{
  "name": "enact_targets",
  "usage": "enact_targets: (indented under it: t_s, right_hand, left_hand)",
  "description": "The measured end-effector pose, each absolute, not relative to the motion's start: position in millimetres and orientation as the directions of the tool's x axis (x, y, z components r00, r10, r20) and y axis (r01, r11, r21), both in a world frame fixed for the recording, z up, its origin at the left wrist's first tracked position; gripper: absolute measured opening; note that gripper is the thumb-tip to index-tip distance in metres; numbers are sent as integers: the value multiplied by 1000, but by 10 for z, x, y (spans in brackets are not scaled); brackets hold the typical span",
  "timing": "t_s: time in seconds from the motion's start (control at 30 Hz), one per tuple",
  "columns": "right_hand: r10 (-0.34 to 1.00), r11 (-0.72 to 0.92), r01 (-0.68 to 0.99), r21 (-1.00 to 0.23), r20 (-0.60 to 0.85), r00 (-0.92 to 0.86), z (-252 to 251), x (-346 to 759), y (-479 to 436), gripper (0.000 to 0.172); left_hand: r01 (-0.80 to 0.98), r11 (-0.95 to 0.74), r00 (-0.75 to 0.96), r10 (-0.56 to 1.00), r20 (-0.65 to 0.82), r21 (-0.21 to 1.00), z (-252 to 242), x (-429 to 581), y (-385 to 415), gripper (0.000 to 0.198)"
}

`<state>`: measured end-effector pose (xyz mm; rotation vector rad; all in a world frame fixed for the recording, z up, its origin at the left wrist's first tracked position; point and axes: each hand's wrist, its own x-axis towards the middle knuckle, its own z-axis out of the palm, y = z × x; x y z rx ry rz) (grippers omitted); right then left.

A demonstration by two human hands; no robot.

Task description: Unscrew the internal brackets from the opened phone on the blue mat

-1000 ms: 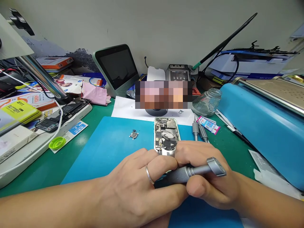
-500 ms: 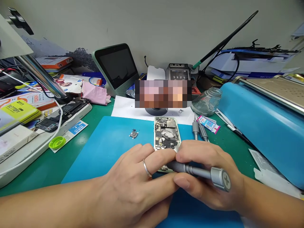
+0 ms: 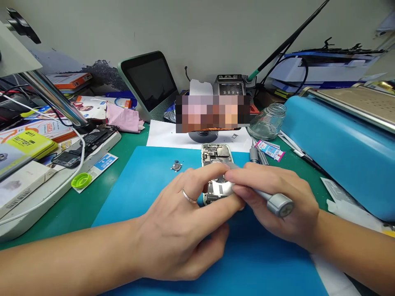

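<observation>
An opened phone (image 3: 216,158) with bare circuitry lies on the blue mat (image 3: 145,181) in the middle of the bench. My right hand (image 3: 277,205) is closed round a grey metal screwdriver (image 3: 276,202), its tip down in the phone's middle. My left hand (image 3: 182,222), with a ring on one finger, rests over the phone's near end; its fingers pinch the phone's edge beside the tool. A small loose part (image 3: 176,166) lies on the mat to the left of the phone.
Two more screwdrivers (image 3: 256,155) and a glass jar (image 3: 268,121) sit right of the phone. A big blue machine (image 3: 339,152) fills the right side. At left are a green cap (image 3: 80,180), a dismantled phone (image 3: 83,148), boxes and cables. A tablet-like screen (image 3: 151,84) stands behind.
Both hands have moved farther up over the phone. The screwdriver has swung from lying across the phone's near end to pointing into its middle. The view has tipped slightly down.
</observation>
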<state>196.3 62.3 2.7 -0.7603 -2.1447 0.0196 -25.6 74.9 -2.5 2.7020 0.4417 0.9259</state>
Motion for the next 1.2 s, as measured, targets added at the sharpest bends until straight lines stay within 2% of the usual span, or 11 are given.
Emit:
enact_targets:
  t_s: [0.13,0.2,0.33,0.5,0.67,0.87,1.03,1.2]
  right_hand:
    - [448,756,652,65,675,-586,170,2056,666,25]
    - [496,706,694,142,600,-627,258,2149,687,29]
    - [622,640,758,127,494,-608,261,2334,760,30]
    - [694,601,795,79,442,-568,79,2422,836,25]
    - [749,565,823,55,385,-540,76,2439,810,24]
    - [789,540,840,58,314,-528,76,2487,806,38]
    - [790,552,831,68,277,-548,99,2508,777,38]
    - [769,590,805,63,262,-583,115,2503,762,39]
  left_hand:
    - [256,-907,729,408,550,333,-46,-256,750,35]
    - [289,-900,732,427,531,326,-52,-251,751,36]
    - [284,-916,763,395,512,284,-65,-235,748,33]
    - [283,-927,793,371,483,246,-83,-220,752,19]
    - [272,-938,816,343,465,214,-87,-212,771,16]
    - [284,-937,821,347,454,202,-89,-207,775,15]
    - [305,-925,784,380,490,227,-85,-208,759,12]
    - [323,-917,792,398,462,236,-83,-196,765,14]
